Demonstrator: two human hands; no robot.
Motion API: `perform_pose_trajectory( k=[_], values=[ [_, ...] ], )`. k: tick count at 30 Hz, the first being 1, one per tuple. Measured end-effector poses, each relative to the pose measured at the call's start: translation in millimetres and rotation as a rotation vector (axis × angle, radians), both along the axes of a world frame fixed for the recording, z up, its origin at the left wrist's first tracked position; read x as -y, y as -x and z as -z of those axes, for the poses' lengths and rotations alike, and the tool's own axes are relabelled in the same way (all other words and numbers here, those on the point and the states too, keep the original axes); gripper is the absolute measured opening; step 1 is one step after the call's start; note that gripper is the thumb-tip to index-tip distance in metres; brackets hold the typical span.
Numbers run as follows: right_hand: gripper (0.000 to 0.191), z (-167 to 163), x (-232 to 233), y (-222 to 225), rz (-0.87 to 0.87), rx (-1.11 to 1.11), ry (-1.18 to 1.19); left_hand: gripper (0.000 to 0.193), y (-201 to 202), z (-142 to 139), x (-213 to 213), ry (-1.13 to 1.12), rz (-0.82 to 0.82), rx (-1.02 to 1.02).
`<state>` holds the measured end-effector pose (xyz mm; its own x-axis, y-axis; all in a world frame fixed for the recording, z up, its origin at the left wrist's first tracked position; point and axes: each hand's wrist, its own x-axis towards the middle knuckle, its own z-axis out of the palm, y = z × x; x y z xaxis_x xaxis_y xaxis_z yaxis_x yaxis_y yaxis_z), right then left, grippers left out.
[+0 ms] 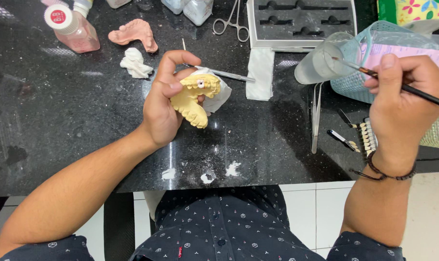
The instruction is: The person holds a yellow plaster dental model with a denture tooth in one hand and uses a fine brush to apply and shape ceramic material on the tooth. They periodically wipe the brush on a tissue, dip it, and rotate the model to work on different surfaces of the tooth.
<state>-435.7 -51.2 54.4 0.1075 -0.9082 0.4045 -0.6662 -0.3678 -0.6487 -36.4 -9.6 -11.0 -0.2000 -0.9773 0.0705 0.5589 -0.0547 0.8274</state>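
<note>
My left hand [163,104] holds a yellow plaster dental cast [196,99] over the black counter, together with a bit of white tissue [220,96] behind it. A small white patch sits on the cast's top teeth. My right hand [402,104] grips a thin black-handled brush [374,73] like a pen. The brush tip reaches into a clear glass of water [321,60] at the right.
On the black counter [74,121] lie a pink denture base [132,33], a white plaster lump [135,63], a pink liquid bottle [74,29], scissors-like forceps [233,21], a grey instrument tray [301,21], a folded tissue [260,72], tweezers [316,116], a tooth shade guide [367,137] and a teal basket [359,72].
</note>
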Motion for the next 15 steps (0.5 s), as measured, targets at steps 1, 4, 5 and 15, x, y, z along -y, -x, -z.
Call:
perform_pose_trajectory(
  k=[1, 4, 5, 15],
  values=[
    [0.024, -1.9, 1.1, -3.4, -0.032, -0.103, 0.027, 0.045, 0.0, -0.2, -0.5, 0.001, -0.008, 0.007],
    [0.020, -3.8, 0.9, -10.9, -0.008, 0.046, 0.076, 0.046, 0.7, -1.7, -1.1, 0.006, -0.022, -0.013],
    [0.016, -3.2, -0.6, -13.1, 0.013, 0.121, 0.110, 0.045, 0.7, -1.6, -0.4, -0.012, -0.019, -0.048],
    [0.003, -15.5, -42.4, -27.7, -0.036, -0.410, 0.348, 0.042, -3.5, 1.9, 2.7, -0.094, 0.005, -0.186]
  ],
)
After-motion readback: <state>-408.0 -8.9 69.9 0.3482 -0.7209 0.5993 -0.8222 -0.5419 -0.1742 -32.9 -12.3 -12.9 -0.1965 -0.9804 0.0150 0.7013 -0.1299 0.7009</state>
